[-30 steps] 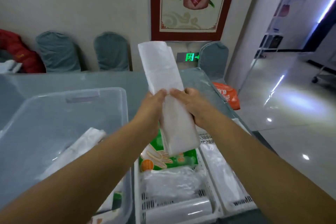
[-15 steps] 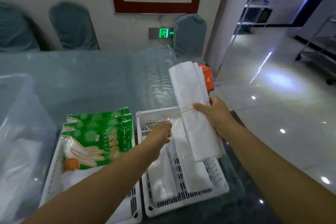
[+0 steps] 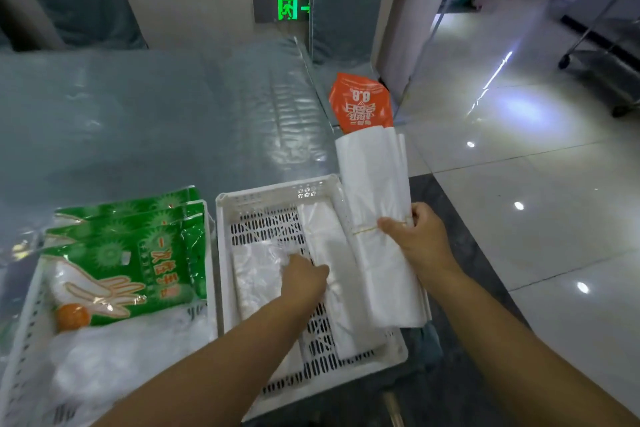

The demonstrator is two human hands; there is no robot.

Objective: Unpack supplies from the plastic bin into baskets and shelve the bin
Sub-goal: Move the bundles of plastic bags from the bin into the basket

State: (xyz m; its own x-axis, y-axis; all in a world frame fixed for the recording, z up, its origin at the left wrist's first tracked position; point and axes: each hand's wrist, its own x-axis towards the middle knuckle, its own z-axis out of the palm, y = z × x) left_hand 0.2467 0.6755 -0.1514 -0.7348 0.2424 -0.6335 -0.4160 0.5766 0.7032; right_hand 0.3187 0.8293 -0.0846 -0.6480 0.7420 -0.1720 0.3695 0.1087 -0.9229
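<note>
My right hand [image 3: 417, 236] grips a long white bundle of plastic bags [image 3: 375, 191], bound by a rubber band, over the right edge of a white slotted basket [image 3: 273, 194]. My left hand [image 3: 304, 279] reaches down into that basket and rests on the clear bag packs [image 3: 258, 274] lying in it; whether it grips one is unclear. A second folded white bundle [image 3: 329, 253] lies along the basket's middle. The plastic bin is out of view.
A second white basket [image 3: 20, 340] on the left holds green glove packets [image 3: 138, 253] and clear bags. The plastic-covered table [image 3: 156, 114] stretches ahead. An orange bag [image 3: 362, 104] sits on a chair at the table's far right corner. Tiled floor lies to the right.
The view has tilted down and right, off the bin. My right hand has carried the white bundle to the right basket's edge while my left hand let go and dropped into the basket.
</note>
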